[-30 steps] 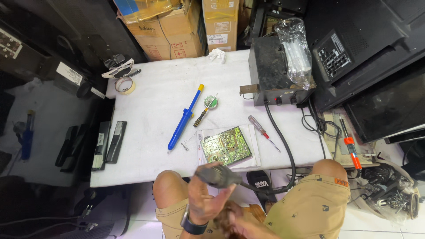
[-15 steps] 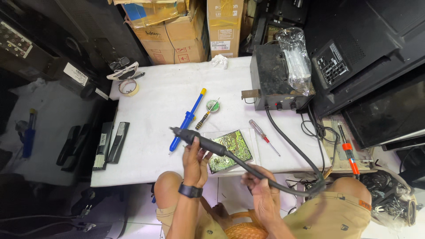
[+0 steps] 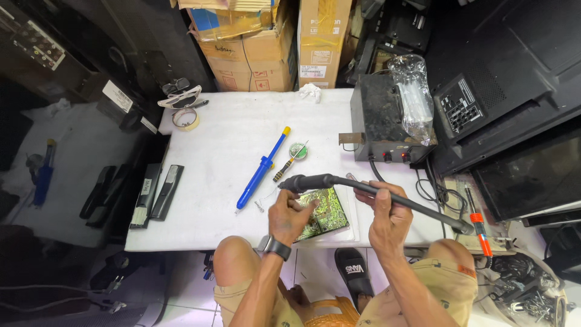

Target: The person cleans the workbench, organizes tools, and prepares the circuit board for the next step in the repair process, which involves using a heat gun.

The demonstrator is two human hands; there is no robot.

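- Leftmost, two black remote controls [image 3: 156,192] lie side by side at the white table [image 3: 224,139] edge.
- Next, a blue desoldering pump [image 3: 262,169] lies diagonally, untouched.
- Palm down, the left hand [image 3: 290,213] rests its fingers on the green circuit board [image 3: 327,209], pinning it flat at the table's near edge.
- Raised above the board, the right hand [image 3: 387,212] wraps closed around the black hot-air handpiece [image 3: 363,189], nozzle pointing left.

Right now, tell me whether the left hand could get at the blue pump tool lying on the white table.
Probably yes. The left hand rests on the green circuit board, and the blue pump tool lies just to its left on the white table with only bare tabletop between. The right hand holds the black wand clear of that path.
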